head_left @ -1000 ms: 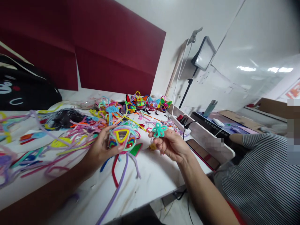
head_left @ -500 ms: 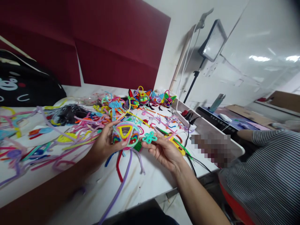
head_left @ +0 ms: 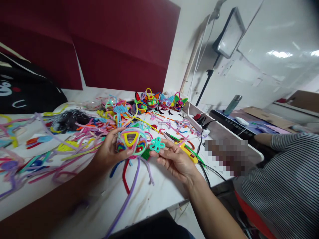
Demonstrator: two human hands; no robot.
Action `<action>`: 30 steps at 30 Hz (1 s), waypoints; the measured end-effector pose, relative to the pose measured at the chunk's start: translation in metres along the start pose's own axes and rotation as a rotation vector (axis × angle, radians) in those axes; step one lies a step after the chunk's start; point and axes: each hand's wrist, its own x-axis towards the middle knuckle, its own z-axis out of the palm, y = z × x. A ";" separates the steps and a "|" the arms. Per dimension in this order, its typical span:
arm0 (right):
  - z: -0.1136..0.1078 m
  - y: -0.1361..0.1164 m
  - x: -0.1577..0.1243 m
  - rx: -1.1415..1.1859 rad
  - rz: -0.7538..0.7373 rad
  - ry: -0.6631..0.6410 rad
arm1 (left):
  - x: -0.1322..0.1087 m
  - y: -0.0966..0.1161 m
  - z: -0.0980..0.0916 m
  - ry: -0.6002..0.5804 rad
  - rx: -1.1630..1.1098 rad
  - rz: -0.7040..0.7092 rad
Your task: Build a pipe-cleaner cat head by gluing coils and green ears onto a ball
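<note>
Two bare hands are staying separate, each gripping its own piece. Nearest you, a long purple stem (head_left: 122,210) is hanging toward seven o'clock from the fuzzy ball (head_left: 131,136). Your left hand (head_left: 107,152) is cupping that ball, thumb pressing its front, while your right hand (head_left: 178,162) is pinching a turquoise flower (head_left: 156,145) just beside it, at three o'clock. You are apparently offering the flower up to the ball; a next move seems to be calling for a steady left hold and a small right-hand shift toward nine. Farther out, a yellow-handled tool (head_left: 189,154) is lying at three, pipe cleaners (head_left: 87,132) are sprawling at ten, and, farthest, eared heads (head_left: 152,101) are sitting at one.
</note>
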 end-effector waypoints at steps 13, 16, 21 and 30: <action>-0.008 -0.002 -0.006 -0.213 -0.093 0.086 | 0.000 -0.003 0.000 0.002 -0.048 0.010; -0.014 -0.004 -0.016 -0.322 -0.093 0.125 | 0.001 -0.002 0.000 -0.017 -0.058 0.004; -0.026 -0.006 -0.036 -0.788 -0.181 0.251 | -0.001 0.001 0.003 0.012 -0.082 -0.014; -0.028 0.001 -0.057 -1.660 -0.357 0.209 | -0.001 0.001 0.004 -0.010 -0.144 -0.007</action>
